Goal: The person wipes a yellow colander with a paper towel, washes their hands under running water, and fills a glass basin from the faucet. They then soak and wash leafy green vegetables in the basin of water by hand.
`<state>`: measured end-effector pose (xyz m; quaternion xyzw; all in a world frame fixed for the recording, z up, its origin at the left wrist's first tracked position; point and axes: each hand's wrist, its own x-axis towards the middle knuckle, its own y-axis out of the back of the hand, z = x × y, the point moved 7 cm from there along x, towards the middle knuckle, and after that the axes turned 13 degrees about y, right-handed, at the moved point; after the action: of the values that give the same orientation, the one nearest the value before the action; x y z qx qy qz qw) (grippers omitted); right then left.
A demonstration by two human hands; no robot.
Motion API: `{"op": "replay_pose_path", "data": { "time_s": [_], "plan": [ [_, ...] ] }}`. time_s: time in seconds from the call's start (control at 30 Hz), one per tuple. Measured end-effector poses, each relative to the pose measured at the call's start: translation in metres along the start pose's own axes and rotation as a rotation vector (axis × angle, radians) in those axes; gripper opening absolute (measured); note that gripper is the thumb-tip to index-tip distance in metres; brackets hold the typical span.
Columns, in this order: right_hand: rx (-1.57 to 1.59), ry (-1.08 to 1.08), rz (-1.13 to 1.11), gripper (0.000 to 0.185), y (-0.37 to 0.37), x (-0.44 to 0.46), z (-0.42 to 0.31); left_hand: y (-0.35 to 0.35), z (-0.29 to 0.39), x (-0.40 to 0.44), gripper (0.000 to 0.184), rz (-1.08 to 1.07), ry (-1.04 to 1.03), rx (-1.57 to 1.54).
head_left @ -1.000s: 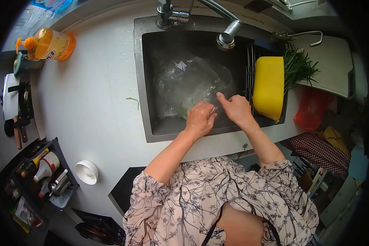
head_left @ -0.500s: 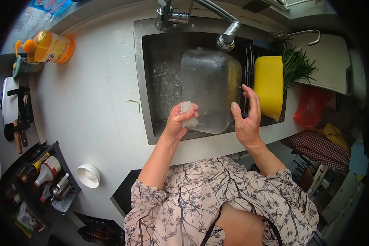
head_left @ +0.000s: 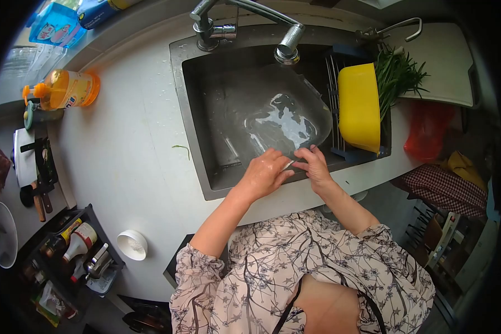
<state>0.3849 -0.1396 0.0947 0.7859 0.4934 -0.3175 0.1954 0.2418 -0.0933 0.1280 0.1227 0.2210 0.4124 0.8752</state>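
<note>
In the sink (head_left: 177, 83) lies a clear plastic container (head_left: 234, 119), tilted, with bright reflections on its wet surface. My left hand (head_left: 264, 173) is at the container's near edge, closed on a small white scrubbing pad (head_left: 288, 165); only a sliver of the pad shows between the fingers. Close beside it, my right hand (head_left: 317, 170) has its fingers bent around the container's near edge, with the thumb near the pad. The exact contact of the right fingertips is partly hidden.
A chrome faucet (head_left: 288, 47) hangs over the sink. To the right are a yellow basin (head_left: 359, 108), green stalks (head_left: 398, 78) and a cutting board (head_left: 448, 67). An orange soap bottle (head_left: 75, 89), a white bowl (head_left: 132, 245) and a bottle rack (head_left: 86, 250) stand left.
My hands have come together at the sink's near side. My right hand has closed from an open pose. The container has turned and now lies lower, showing bright reflections. The camera view has shifted slightly.
</note>
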Motion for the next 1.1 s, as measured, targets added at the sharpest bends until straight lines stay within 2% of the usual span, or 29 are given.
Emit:
{"op": "replay_pose_path", "data": {
  "time_s": [0.03, 0.1, 0.13, 0.23, 0.33, 0.4, 0.47, 0.53, 0.57, 0.6, 0.63, 0.67, 0.7, 0.77, 0.8, 0.83, 0.9, 0.97, 1.03, 1.07, 1.1],
  "plan": [
    [-0.008, 0.007, -0.002, 0.044, 0.004, 0.007, 0.004, 0.002, -0.004, 0.006, 0.024, -0.024, -0.004, -0.055],
    [-0.016, 0.02, -0.008, 0.04, 0.014, 0.024, 0.019, 0.001, -0.054, 0.022, 0.036, -0.093, 0.335, -0.824],
    [-0.012, 0.079, 0.001, 0.036, 0.018, 0.03, 0.019, 0.006, -0.068, 0.026, 0.056, -0.108, 0.478, -1.285],
    [-0.078, 0.098, 0.02, 0.026, 0.031, 0.04, 0.022, 0.016, -0.083, 0.033, 0.055, -0.301, 0.417, -1.901],
    [-0.092, 0.08, 0.02, 0.036, 0.035, 0.053, 0.026, 0.02, -0.077, 0.037, 0.054, -0.291, 0.372, -2.073],
    [-0.105, 0.058, 0.028, 0.036, 0.037, 0.064, 0.038, 0.024, -0.07, 0.039, 0.047, -0.158, 0.474, -1.957],
    [-0.105, 0.037, 0.049, 0.035, 0.036, 0.077, 0.049, 0.038, -0.076, 0.05, 0.039, -0.047, 0.537, -1.597],
    [-0.097, 0.01, 0.084, 0.034, 0.032, 0.087, 0.057, 0.07, -0.09, 0.077, 0.031, 0.047, 0.543, -1.005],
    [-0.094, 0.004, 0.076, 0.029, 0.031, 0.095, 0.063, 0.093, -0.09, 0.094, 0.024, 0.195, 0.48, -0.901],
    [-0.092, 0.0, 0.065, 0.025, 0.031, 0.104, 0.068, 0.125, -0.069, 0.108, 0.028, 0.368, 0.373, -0.613],
    [-0.092, -0.003, 0.053, 0.021, 0.032, 0.112, 0.072, 0.156, -0.047, 0.125, 0.033, 0.589, 0.112, -0.204],
    [-0.08, -0.042, 0.094, 0.021, 0.037, 0.116, 0.074, 0.178, -0.013, 0.134, 0.037, 0.72, -0.03, 0.005],
    [-0.069, -0.077, 0.13, 0.022, 0.041, 0.121, 0.075, 0.19, -0.003, 0.152, 0.043, 0.789, -0.109, 0.162],
    [-0.046, -0.101, 0.208, 0.023, 0.048, 0.135, 0.075, 0.198, -0.004, 0.185, 0.049, 0.821, -0.066, 0.346],
    [-0.03, -0.097, 0.258, 0.024, 0.053, 0.142, 0.079, 0.197, -0.008, 0.198, 0.053, 0.702, 0.095, 0.378],
    [-0.014, -0.094, 0.309, 0.025, 0.061, 0.151, 0.085, 0.198, -0.008, 0.202, 0.053, 0.729, 0.079, 0.416],
    [0.044, -0.086, 0.351, 0.039, 0.066, 0.174, 0.096, 0.187, -0.017, 0.197, 0.051, 0.605, -0.033, 0.527],
    [0.113, -0.089, 0.449, 0.051, 0.057, 0.179, 0.084, 0.183, -0.005, 0.176, 0.047, 0.629, -0.103, 0.462],
    [-0.183, -0.072, 0.46, 0.075, 0.053, 0.15, 0.055, 0.168, 0.0, 0.146, 0.044, 0.804, -0.28, 0.343],
    [-0.326, -0.052, 0.464, 0.089, 0.048, 0.134, 0.046, 0.155, -0.01, 0.133, 0.039, 0.843, -0.185, 0.088],
    [-0.605, 0.121, 0.474, 0.09, 0.041, 0.117, 0.041, 0.133, -0.031, 0.122, 0.034, 0.948, -0.123, -0.063]
  ]
}}
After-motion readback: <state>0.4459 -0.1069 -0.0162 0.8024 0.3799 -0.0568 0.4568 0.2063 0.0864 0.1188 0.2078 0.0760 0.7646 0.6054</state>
